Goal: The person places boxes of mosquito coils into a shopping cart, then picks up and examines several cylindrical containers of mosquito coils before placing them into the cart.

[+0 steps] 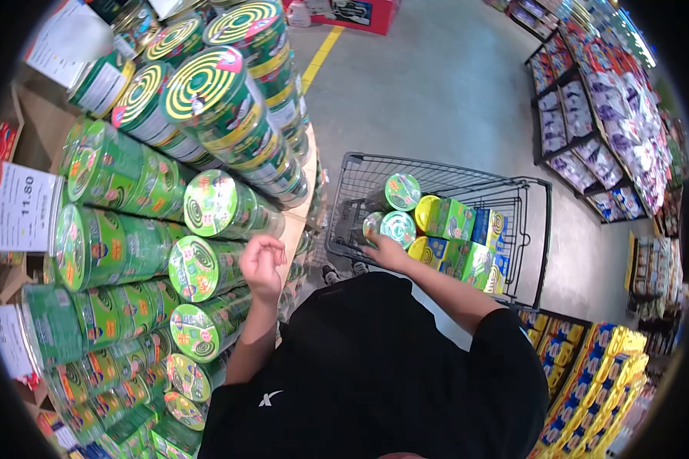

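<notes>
My left hand [262,265] is raised with its fingers curled in and nothing visible in them. It is beside a stack of green mosquito-coil canisters [214,203] with clear plastic walls and round printed lids. My right hand [388,252] reaches into the near end of the shopping cart [436,164]. Its fingers close against the side of a mosquito-coil canister [397,227] with a teal-white lid; the fingertips are partly hidden. A smaller round container [373,222] touches that one, and a green-lidded canister [402,191] stands just beyond.
Yellow-lidded tubs [426,251], green boxes [455,219] and blue boxes [488,227] fill the cart. Taller canisters with yellow spiral lids [204,83] and a price sign [24,205] are on the left display. Shelves of bagged goods [601,122] stand right, yellow packs [601,375] lower right.
</notes>
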The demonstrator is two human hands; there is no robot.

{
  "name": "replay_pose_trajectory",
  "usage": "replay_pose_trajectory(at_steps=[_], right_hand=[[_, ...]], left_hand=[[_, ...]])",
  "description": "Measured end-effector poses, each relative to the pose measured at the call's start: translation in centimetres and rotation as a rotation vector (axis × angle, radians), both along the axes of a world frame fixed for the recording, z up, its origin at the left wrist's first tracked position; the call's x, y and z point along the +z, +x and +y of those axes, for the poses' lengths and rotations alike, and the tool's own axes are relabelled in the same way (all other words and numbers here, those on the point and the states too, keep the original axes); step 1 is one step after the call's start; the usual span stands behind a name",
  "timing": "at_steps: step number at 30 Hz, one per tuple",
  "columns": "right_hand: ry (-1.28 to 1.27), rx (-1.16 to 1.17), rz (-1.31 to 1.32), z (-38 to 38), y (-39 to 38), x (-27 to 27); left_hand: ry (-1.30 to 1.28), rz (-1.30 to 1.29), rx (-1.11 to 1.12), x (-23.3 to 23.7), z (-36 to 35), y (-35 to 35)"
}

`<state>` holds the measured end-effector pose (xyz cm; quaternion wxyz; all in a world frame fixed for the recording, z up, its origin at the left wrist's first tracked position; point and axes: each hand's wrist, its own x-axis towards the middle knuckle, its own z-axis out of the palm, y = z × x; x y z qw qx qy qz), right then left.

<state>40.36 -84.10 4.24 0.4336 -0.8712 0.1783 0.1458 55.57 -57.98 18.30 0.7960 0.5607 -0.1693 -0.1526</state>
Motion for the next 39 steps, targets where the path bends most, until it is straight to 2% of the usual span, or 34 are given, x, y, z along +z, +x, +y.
replay_pose_trajectory(at_steps=[1, 5, 8, 17, 19, 20, 26, 31, 39], right_hand=[[-0.057, -0.034, 0.003, 0.0, -3.0, -2.6], [-0.245, -0.095, 0.341, 0.2, -10.2, -5.0], [-0.458, -0.042, 0.277, 0.7, -13.4, -7.1], [-0.595, -0.219, 0.203, 1.6, -13.8, -9.7], [-0.621, -0.171, 0.273, 1.8, -13.7, -9.6], [-0.626, -0.232, 0.183, 2.1, -13.9, -9.8], [-0.698, -0.209, 0.078, 3.0, -15.1, -10.0], [-0.688, -0.178, 0.105, 4.6, -16.9, -10.2], [-0.721, -0.167, 0.021, 8.2, -21.4, -11.1]], left_hand=[[0.032, 0.062, -0.017, -1.3, 0.7, -0.5], [0.179, 0.155, 0.016, -3.6, 1.4, -1.6], [0.222, 0.204, 0.039, -2.5, 0.6, -2.5], [0.309, 0.301, -0.189, -5.7, 2.0, -4.6], [0.296, 0.325, -0.164, -5.6, 2.6, -5.8], [0.303, 0.315, -0.160, -5.7, 3.1, -6.2], [0.298, 0.302, -0.074, -5.3, 5.7, -10.0], [0.303, 0.280, 0.014, -5.8, 7.9, -15.0], [0.347, 0.415, 0.121, -4.7, 11.2, -23.5]])
